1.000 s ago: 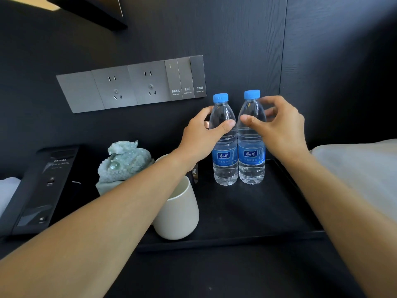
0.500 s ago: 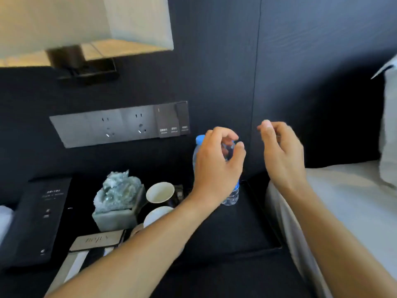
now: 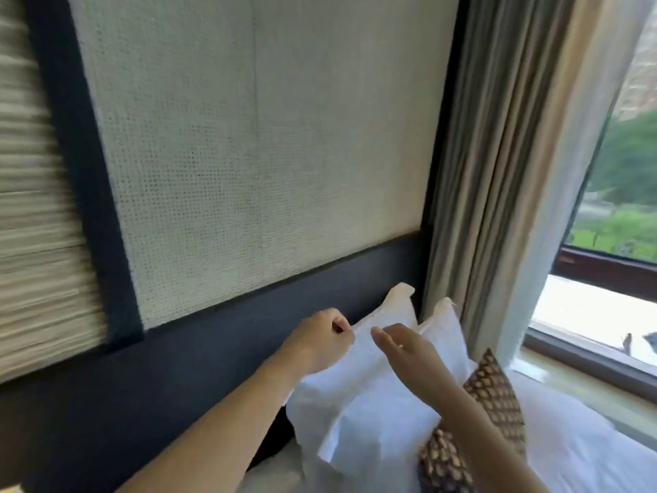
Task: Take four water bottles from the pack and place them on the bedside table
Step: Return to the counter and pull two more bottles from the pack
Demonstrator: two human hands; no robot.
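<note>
i see both hands raised in front of the white pillows point(image 3: 369, 396), which stand against the dark headboard point(image 3: 199, 354). the left hand point(image 3: 320, 341) is to the left of the pillows, its grip loosely curled, with the fingers bent in toward the palm; it is just at the upper left edge of the front pillow, but i cannot tell if it touches or pinches the cloth. the right hand point(image 3: 409, 357) is in front of the pillows, its grip open, fingers stretched out and pointing left toward the other hand, holding nothing. the two hands are near each other but apart.

to the right of the pillows a brown patterned cushion point(image 3: 494, 393) leans, partly hidden behind my right forearm. above the pillows, over the headboard, there is a pale woven wall panel point(image 3: 256, 154) in a dark frame. to the right of the pillows hangs a beige curtain point(image 3: 497, 154), and further right the window point(image 3: 618, 193) shows green outside.

the water bottles, the pack and the worktop beside the bed are out of view, so i cannot say where they stand.
</note>
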